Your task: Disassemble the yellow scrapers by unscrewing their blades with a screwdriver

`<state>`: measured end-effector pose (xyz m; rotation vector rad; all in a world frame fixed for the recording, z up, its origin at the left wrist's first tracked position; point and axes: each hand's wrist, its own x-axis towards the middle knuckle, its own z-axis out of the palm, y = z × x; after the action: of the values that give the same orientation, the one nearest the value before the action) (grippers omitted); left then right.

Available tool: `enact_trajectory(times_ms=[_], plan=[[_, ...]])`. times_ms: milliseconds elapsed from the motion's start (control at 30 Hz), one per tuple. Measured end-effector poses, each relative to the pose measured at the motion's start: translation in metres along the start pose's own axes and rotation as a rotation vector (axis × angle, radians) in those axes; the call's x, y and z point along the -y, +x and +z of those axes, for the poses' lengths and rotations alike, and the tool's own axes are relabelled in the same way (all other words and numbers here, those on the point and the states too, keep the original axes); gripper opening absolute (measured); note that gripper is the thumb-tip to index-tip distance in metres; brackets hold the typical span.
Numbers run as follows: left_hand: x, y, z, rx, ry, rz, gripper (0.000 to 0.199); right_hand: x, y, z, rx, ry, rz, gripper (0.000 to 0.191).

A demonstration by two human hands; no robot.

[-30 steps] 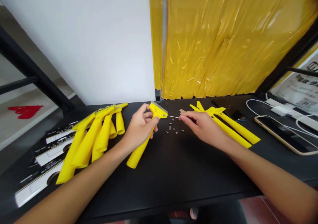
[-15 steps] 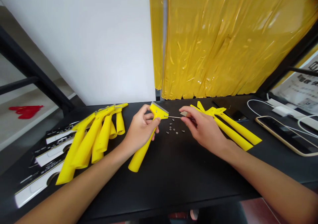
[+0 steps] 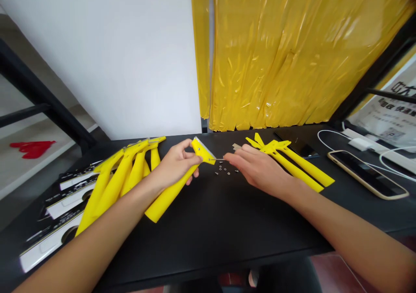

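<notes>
My left hand (image 3: 173,165) is shut around a yellow plastic scraper (image 3: 172,193), gripping it just below its head, and the metal-edged head (image 3: 203,151) points up and to the right. My right hand (image 3: 256,167) pinches a thin metal shaft (image 3: 217,159), probably a small screwdriver, with its handle hidden by my fingers. The shaft's tip reaches the scraper head. Several small screws and nuts (image 3: 225,170) lie on the black tabletop (image 3: 227,223) below the shaft, and a small flat blade (image 3: 237,146) lies just beyond my right fingers.
A heap of yellow scrapers (image 3: 120,180) lies at left, beside white-and-black packaging cards (image 3: 61,215). More yellow scrapers (image 3: 292,163) lie at right. Farther right are a phone (image 3: 367,174), white cables and a power strip (image 3: 377,146). Yellow plastic sheeting (image 3: 276,54) hangs behind.
The scraper's handle has swung toward my left and lies flatter. My right hand has moved left, with the shaft still at the scraper head.
</notes>
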<state>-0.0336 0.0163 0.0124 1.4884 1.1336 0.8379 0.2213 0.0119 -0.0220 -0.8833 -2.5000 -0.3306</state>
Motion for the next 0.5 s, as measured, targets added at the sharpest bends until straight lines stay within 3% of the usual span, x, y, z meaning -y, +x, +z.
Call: enact_trajectory(times_ms=[133,233,367,500], plan=[[0.004,0.001,0.001,-0.033,-0.004,0.065,0.022,-0.003,0.002,0.007,-0.052,0.303,0.327,0.027],[0.009,0.002,0.007,-0.080,-0.013,0.120,0.028,0.000,0.002,0.009,-0.061,0.426,0.463,0.026],[0.009,0.001,0.015,-0.124,-0.054,0.139,0.030,0.004,0.002,0.010,-0.155,0.409,0.439,0.027],[0.006,-0.002,0.018,-0.118,-0.110,0.075,0.028,0.005,0.000,0.010,-0.216,0.200,0.268,0.028]])
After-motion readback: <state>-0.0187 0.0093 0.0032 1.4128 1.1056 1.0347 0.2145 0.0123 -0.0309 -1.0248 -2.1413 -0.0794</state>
